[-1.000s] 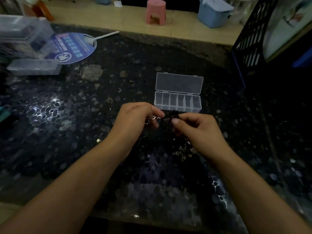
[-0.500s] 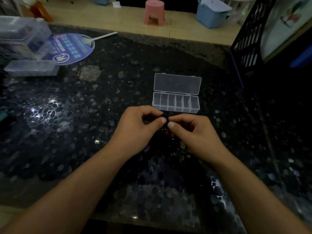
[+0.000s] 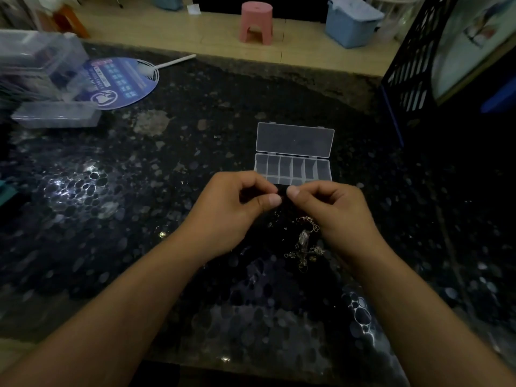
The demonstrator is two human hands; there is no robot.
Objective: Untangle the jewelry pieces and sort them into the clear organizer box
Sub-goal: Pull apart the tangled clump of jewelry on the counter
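A clear organizer box lies open on the dark speckled table, its lid flat behind several compartments. Just in front of it my left hand and my right hand meet thumb to thumb. Both pinch a dark jewelry piece between them, mostly hidden by the fingers. A tangle of thin gold-coloured chains hangs and lies below my right hand on the table.
A round blue hand fan and clear plastic containers sit at the far left. A black lattice crate stands at the right edge. Beyond the table are a pink stool and a blue bin.
My hands have come closer together, thumbs now nearly touching, and shifted slightly toward the organizer box. The silver ring seen in my left fingers earlier is no longer visible.
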